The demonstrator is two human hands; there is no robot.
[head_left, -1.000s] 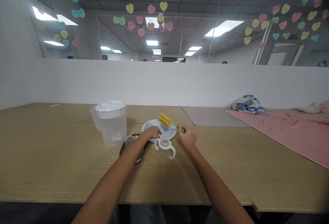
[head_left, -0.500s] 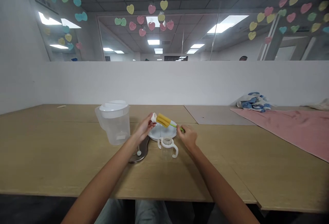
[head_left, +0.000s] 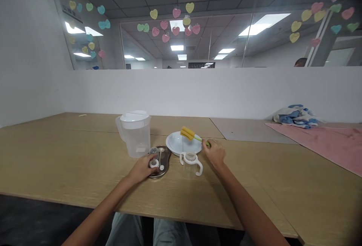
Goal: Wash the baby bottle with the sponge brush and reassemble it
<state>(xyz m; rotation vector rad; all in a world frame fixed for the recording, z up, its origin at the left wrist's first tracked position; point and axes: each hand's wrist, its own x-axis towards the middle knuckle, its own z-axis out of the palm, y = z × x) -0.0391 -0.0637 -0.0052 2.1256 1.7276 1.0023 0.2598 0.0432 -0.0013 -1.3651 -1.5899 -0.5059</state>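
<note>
My left hand [head_left: 143, 170] rests at the near edge of a small steel tray [head_left: 164, 162], its fingers closed on a small white ring-shaped part [head_left: 154, 163]. A clear cap [head_left: 154, 152] and another small white piece [head_left: 161, 167] lie on the tray. My right hand [head_left: 215, 153] grips the green handle of a yellow sponge brush [head_left: 188, 133], whose head hangs over a white plate [head_left: 177, 144]. A clear baby bottle with white handles [head_left: 191, 161] stands between my hands, in front of the plate.
A clear plastic jug with a white lid [head_left: 135, 133] stands left of the tray. A pink cloth [head_left: 325, 140] covers the table's right side, with a blue-white rag [head_left: 295, 115] behind it. A white partition [head_left: 198, 91] runs along the back. Another person's head [head_left: 301, 62] shows beyond it.
My left hand came down from beside the brush head to the steel tray, carrying the small white part. The right hand kept the brush over the plate. The view shifted left.
</note>
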